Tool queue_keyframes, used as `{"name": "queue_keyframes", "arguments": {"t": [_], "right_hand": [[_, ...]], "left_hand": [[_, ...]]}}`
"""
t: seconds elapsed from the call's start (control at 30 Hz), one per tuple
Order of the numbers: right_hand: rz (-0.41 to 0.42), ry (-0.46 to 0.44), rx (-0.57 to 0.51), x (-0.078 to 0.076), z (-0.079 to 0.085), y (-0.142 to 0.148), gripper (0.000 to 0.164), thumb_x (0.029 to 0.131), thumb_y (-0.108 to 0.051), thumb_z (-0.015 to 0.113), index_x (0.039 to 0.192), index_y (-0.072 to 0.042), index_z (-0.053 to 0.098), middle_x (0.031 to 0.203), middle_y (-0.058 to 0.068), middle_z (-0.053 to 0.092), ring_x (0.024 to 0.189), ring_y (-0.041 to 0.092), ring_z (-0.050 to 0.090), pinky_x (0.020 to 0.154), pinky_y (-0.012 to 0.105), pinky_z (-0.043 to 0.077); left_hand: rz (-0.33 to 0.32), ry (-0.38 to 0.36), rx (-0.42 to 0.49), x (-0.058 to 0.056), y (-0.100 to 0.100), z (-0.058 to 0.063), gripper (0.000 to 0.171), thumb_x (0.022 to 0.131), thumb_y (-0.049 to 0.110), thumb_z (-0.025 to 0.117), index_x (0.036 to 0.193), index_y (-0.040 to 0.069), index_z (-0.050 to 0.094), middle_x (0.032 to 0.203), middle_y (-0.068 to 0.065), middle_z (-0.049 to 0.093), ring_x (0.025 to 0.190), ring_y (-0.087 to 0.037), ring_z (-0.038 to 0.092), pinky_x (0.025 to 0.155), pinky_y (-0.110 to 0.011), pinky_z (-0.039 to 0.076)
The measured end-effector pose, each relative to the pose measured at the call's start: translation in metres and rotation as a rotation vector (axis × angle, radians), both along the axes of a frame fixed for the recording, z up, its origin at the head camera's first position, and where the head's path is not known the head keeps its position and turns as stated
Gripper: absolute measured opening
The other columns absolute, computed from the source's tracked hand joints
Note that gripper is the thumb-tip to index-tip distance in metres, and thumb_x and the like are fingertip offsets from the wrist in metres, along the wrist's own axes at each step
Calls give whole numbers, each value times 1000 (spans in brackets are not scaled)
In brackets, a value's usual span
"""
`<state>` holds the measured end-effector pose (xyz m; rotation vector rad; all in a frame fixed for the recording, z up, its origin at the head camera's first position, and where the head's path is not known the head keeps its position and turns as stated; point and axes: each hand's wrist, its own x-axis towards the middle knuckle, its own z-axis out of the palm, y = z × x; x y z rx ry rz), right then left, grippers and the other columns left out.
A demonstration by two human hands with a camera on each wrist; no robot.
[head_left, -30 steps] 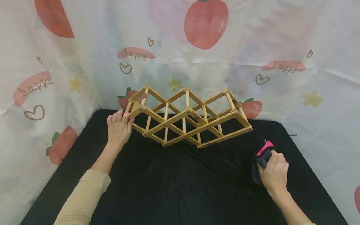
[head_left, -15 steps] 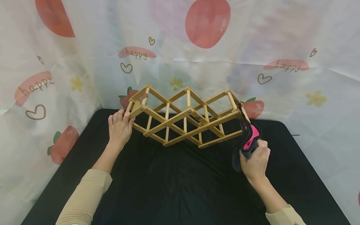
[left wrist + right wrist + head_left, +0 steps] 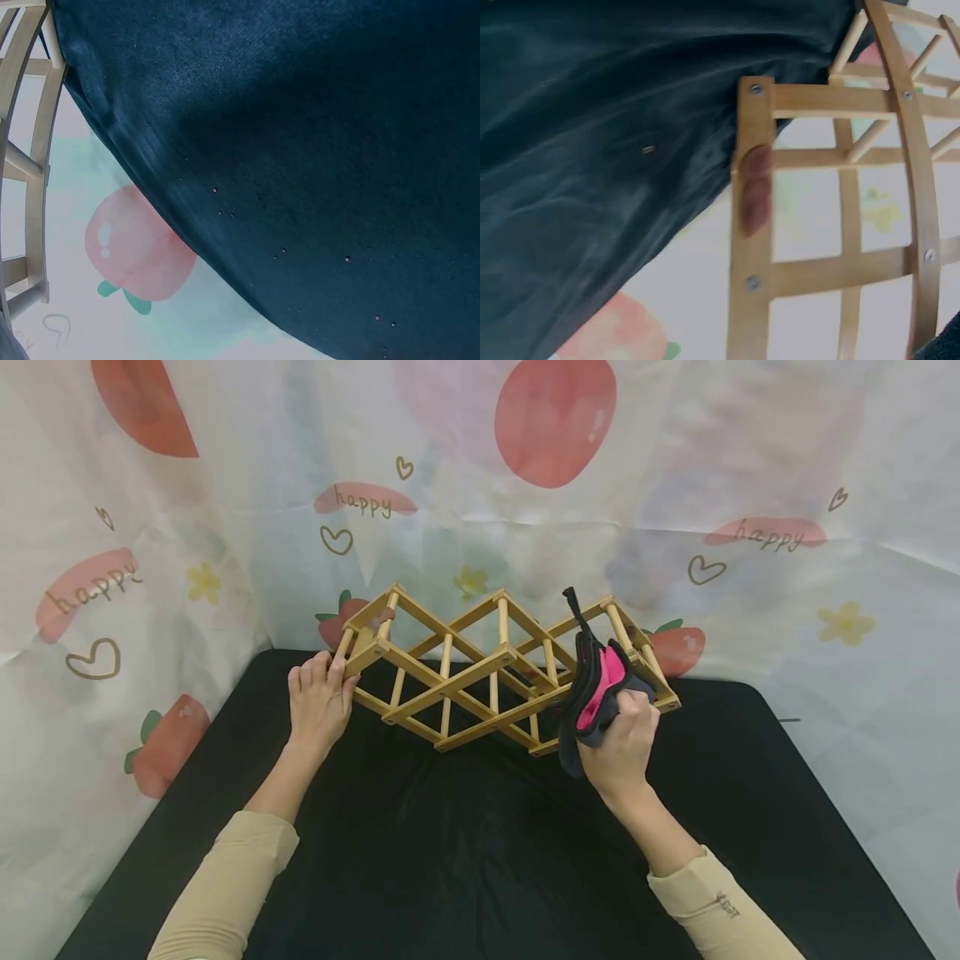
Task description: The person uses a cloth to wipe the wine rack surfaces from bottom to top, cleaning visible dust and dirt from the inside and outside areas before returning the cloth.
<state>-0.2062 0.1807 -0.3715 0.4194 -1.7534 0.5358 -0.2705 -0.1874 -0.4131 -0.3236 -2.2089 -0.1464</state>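
Note:
My left hand (image 3: 318, 706) holds the left end of a light wooden lattice rack (image 3: 450, 683), which has crossed slats joined by round dowels. My right hand (image 3: 622, 739) grips a bundle of dark folded fabric with a bright pink lining (image 3: 602, 687); a thin black strap sticks up from it. This bundle covers part of the rack's right half, and whether they touch I cannot tell. The right wrist view has the rack's slats (image 3: 751, 255) close up, with a dark edge of fabric at the lower right corner. Part of the rack (image 3: 36, 217) shows at the left wrist view's left side.
A black cloth (image 3: 435, 860) covers the table under the rack. White curtains (image 3: 637, 435) printed with strawberries, hearts and "happy" hang behind and along both sides. The table's rounded back corners lie near the curtain.
My right hand has carried the fabric bundle leftwards and up, from beyond the rack's right end to in front of its right half. My left hand and the rack stay nearly still.

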Motion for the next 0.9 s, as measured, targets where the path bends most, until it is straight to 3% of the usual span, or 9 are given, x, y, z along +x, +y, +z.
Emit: {"name": "queue_keyframes", "arguments": {"t": [0.2,0.43,0.67,0.9], "right_hand": [[17,-15,105,-13,1,-22,36,93,-33,49,103,0,38,84,21,45,76,35,45,66,48,31],[-19,-117,237,-26,-4,-35,34,96,-33,41,106,-1,38,91,20,43,75,34,42,72,48,31],[-74,-202,334,-37,-9,-39,37,86,-23,57,110,-1,38,95,20,43,78,34,42,75,49,31],[-103,-283,371,-39,-6,-42,48,81,-29,64,111,-3,37,99,21,41,82,35,41,78,50,30]], "left_hand": [[4,-21,-3,1,0,1,44,98,42,21,106,2,38,105,-18,36,91,-34,34,79,-46,26],[0,-17,2,0,-1,1,45,98,43,21,106,2,38,105,-18,36,91,-34,35,79,-47,26],[-10,-8,-3,0,-1,0,40,98,39,27,106,2,38,105,-18,36,90,-35,35,79,-47,26],[-25,-12,5,-1,-2,-1,38,98,39,29,106,2,36,104,-19,36,90,-35,35,79,-47,26]]}}
